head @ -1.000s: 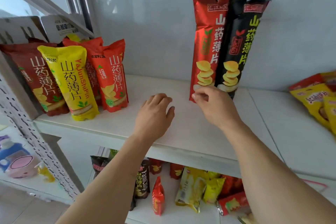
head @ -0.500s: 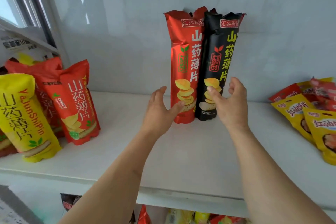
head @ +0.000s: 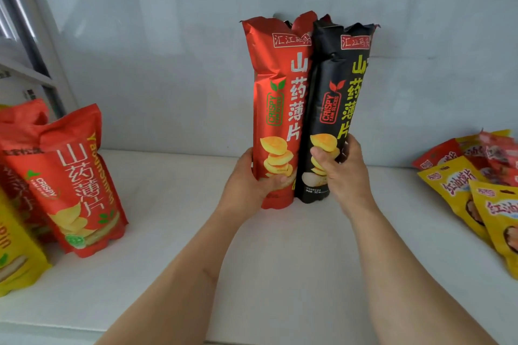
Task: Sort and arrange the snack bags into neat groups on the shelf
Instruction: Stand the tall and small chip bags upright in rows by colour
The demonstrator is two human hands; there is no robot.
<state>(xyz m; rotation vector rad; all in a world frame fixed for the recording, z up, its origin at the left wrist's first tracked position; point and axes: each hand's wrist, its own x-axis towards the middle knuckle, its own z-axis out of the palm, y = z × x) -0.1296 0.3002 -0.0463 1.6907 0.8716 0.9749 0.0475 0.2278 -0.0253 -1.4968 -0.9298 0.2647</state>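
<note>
The left hand (head: 246,185) is gripping the lower part of the tall red bag (head: 277,109), thumb wrapping across its front and fingers going round its left side; the right hand (head: 340,173) is gripping the lower part of the tall black bag (head: 333,109), thumb lying across the printed chips and fingers curling round its right side; both bags are standing upright and touching each other side by side, bottoms sitting on the white shelf (head: 168,232) near its back edge, tops leaning against the wall (head: 168,50) behind; toward the shelf's left edge a shorter red bag (head: 81,182) is standing tilted, with another red bag behind it and a yellow bag (head: 16,255) just in front at the left front corner; toward the right edge a heap of yellow packets (head: 462,193) and red packets (head: 443,152) is lying flat, overlapping one another, well apart from the two held bags.
</note>
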